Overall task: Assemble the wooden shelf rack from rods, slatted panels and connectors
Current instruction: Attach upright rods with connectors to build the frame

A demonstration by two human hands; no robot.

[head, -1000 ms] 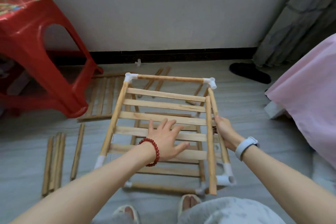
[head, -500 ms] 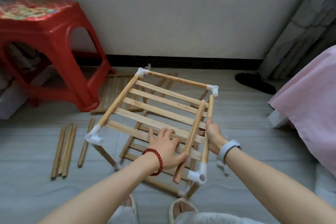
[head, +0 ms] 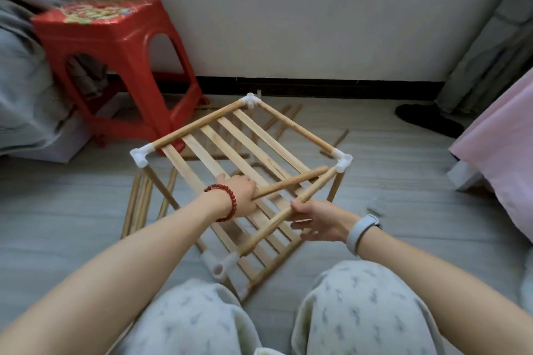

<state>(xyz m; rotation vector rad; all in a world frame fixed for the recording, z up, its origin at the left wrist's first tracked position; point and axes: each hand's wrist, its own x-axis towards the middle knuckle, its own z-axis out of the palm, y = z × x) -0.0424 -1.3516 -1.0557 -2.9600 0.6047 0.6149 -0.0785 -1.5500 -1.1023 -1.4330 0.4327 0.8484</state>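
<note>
Left hand [head: 240, 196] gripping a loose rod [head: 291, 183], right hand [head: 318, 220] gripping the rack's [head: 230, 150] front rail [head: 284, 215]; red stool [head: 115, 66] behind

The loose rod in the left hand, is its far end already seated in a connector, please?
Not seated. The loose rod, held by the left hand, ends bare just short of the white corner connector.

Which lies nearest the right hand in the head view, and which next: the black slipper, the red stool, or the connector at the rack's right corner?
From the right hand:
1. Connector at the rack's right corner, just above the hand.
2. Black slipper, far right by the curtain.
3. Red stool, far left against the wall.
</note>
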